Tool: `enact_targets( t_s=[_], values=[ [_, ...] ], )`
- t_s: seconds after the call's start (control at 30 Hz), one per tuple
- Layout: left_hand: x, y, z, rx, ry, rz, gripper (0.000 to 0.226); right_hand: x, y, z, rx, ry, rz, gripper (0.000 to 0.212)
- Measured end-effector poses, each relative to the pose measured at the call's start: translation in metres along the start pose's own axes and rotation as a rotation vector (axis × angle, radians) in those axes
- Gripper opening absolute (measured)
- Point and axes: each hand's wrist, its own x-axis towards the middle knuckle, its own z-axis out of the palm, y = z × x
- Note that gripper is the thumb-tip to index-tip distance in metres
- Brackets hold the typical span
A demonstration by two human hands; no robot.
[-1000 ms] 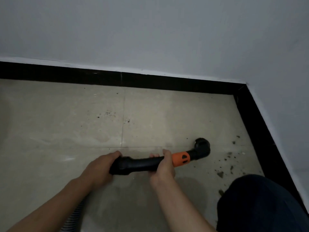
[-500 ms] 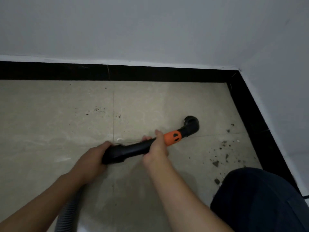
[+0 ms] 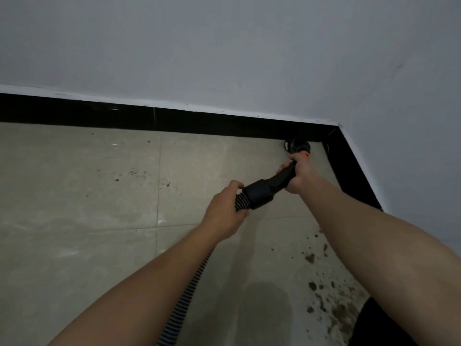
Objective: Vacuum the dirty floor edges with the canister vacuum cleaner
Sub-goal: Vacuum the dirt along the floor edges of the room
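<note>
I hold the black vacuum wand (image 3: 268, 189) with both hands. My left hand (image 3: 225, 212) grips its rear end where the ribbed hose (image 3: 185, 294) joins. My right hand (image 3: 299, 176) is closed around the wand just behind the orange collar (image 3: 304, 154). The black nozzle (image 3: 296, 145) sits on the tile floor against the black skirting (image 3: 199, 123), close to the room's corner. Dark dirt crumbs (image 3: 324, 293) lie along the right edge, under my right forearm.
Finer specks of dirt (image 3: 136, 173) dot the beige tiles in the middle. Black skirting (image 3: 354, 176) also runs down the right wall. A dark clothed leg (image 3: 379, 328) shows at the bottom right. White walls rise behind both skirtings.
The wand has swung from lying sideways to pointing away from me, and the nozzle has travelled forward into the corner. My arms are stretched farther out, and the hose shows behind my left hand.
</note>
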Motion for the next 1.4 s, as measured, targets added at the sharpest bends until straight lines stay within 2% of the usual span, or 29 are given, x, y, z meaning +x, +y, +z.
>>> enact_targets(
  t_s=[0.1, 0.23, 0.3, 0.43, 0.57, 0.77, 0.9, 1.0, 1.17, 1.23, 1.3, 1.4],
  values=[
    [-0.013, -0.005, -0.009, 0.042, -0.004, 0.023, 0.051, -0.009, 0.009, 0.008, -0.024, -0.066, 0.051, 0.023],
    [-0.047, -0.032, -0.056, 0.205, 0.023, -0.095, 0.048, -0.05, 0.064, 0.044, 0.047, -0.172, 0.104, 0.014],
    [-0.058, -0.043, -0.079, 0.275, 0.06, -0.125, 0.044, -0.072, 0.086, 0.061, 0.11, -0.209, 0.072, 0.013],
    [-0.063, -0.048, -0.103, 0.248, 0.125, -0.111, 0.044, -0.096, 0.09, 0.082, 0.161, -0.265, 0.01, 0.015],
    [-0.088, -0.058, -0.123, 0.264, 0.208, -0.148, 0.045, -0.117, 0.111, 0.106, 0.093, -0.308, 0.062, 0.015],
    [-0.175, -0.096, -0.182, 0.209, 0.456, -0.391, 0.038, -0.186, 0.199, 0.18, -0.134, -0.441, 0.198, 0.009],
    [-0.214, -0.115, -0.197, 0.12, 0.559, -0.499, 0.034, -0.219, 0.246, 0.213, -0.312, -0.504, 0.215, 0.019],
    [-0.238, -0.129, -0.196, -0.096, 0.507, -0.577, 0.033, -0.227, 0.279, 0.213, -0.462, -0.508, 0.135, 0.028],
    [-0.289, -0.155, -0.181, -0.42, 0.294, -0.794, 0.064, -0.23, 0.34, 0.186, -0.74, -0.526, 0.073, 0.04],
    [-0.309, -0.17, -0.178, -0.423, 0.247, -0.835, 0.074, -0.24, 0.364, 0.17, -0.831, -0.567, 0.057, 0.047],
    [-0.327, -0.179, -0.178, -0.445, 0.2, -0.868, 0.069, -0.255, 0.382, 0.152, -0.899, -0.558, 0.019, 0.045],
    [-0.326, -0.175, -0.177, -0.389, 0.161, -0.832, 0.065, -0.256, 0.383, 0.141, -0.879, -0.49, -0.019, 0.036]
  ],
)
